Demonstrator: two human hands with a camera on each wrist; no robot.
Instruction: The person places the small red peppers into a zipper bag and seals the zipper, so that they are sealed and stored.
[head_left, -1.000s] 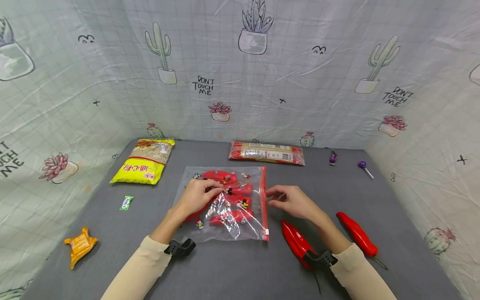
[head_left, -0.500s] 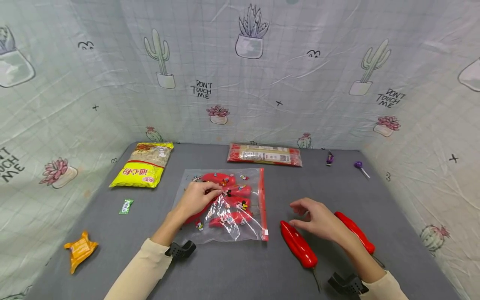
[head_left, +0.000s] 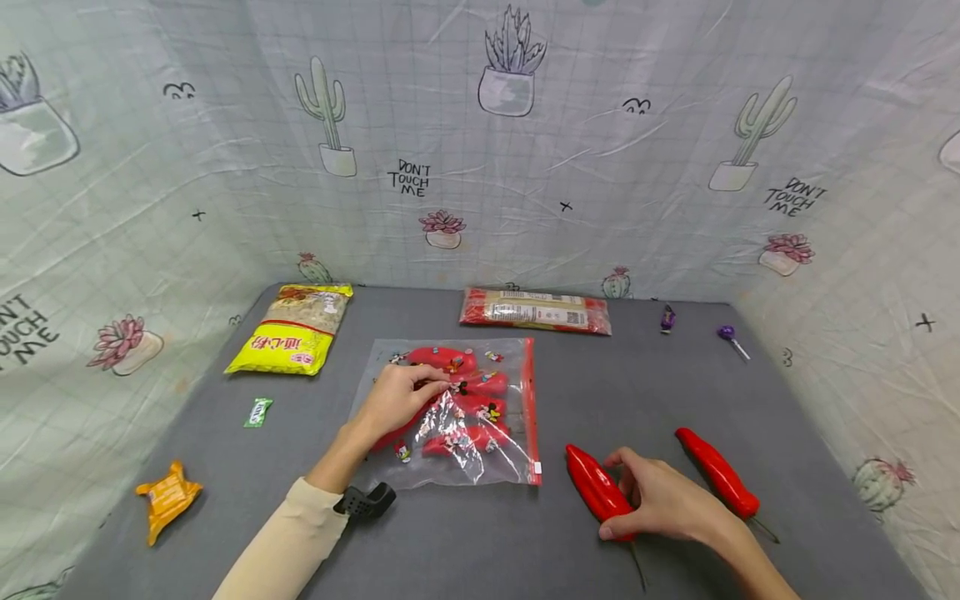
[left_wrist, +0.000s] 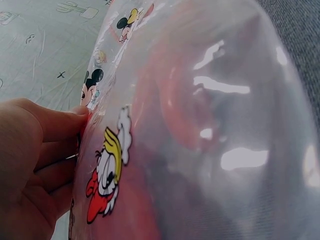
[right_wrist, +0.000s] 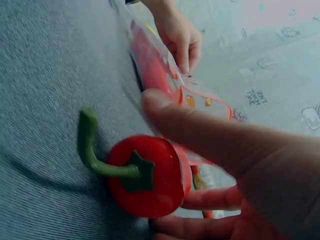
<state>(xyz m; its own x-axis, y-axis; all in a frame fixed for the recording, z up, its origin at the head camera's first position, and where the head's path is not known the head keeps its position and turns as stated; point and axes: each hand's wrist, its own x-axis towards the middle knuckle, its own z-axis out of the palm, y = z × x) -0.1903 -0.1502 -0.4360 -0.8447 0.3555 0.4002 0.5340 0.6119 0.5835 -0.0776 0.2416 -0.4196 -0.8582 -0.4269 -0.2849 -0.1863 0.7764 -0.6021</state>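
Observation:
A clear zip bag with cartoon prints and a red zip strip lies flat with several red chili peppers inside. My left hand pinches the bag's upper film between thumb and fingers; in the left wrist view the thumb presses at the raised film. To the right of the bag, my right hand curls round a loose red chili pepper lying on the table. In the right wrist view its green stem faces the camera, thumb on one side, fingers on the other.
Another red chili pepper lies right of my right hand. At the back are a yellow pasta bag, a noodle pack, a purple wrapped candy and a lollipop. A green candy and an orange packet lie at left.
My right hand has left the bag's zip edge, moved right and toward me, and curled round the nearer loose chili pepper. My left hand has kept its pinch on the bag.

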